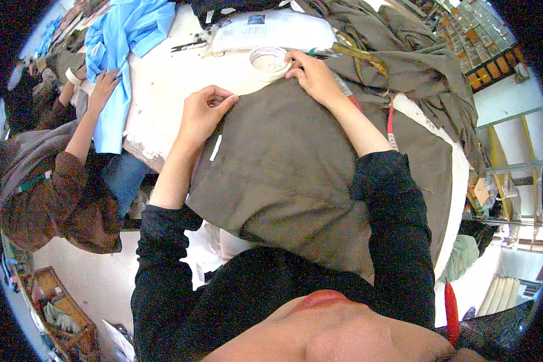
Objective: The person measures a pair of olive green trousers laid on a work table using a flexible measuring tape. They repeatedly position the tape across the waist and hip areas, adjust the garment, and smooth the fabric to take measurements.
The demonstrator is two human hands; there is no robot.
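Observation:
A dark olive-brown fabric piece [283, 163] lies over the front of the pale table and hangs toward my body. My left hand [204, 111] pinches its far left corner between thumb and fingertips. At the far edge of the cloth, my right hand [314, 75] has its thumb and forefinger closed on the right rim of a roll of masking tape [270, 60]. The roll lies on its side face on the table, touching the fabric's edge. A small white strip [216, 148] sits on the cloth near its left edge.
Yellow-handled scissors [361, 55] and a red-and-white measuring tape [391, 123] lie to the right, near heaped brown cloth [425, 78]. A clear plastic package [271, 31] lies behind the tape. At left, a co-worker's hand [104, 87] rests on light-blue fabric [117, 60].

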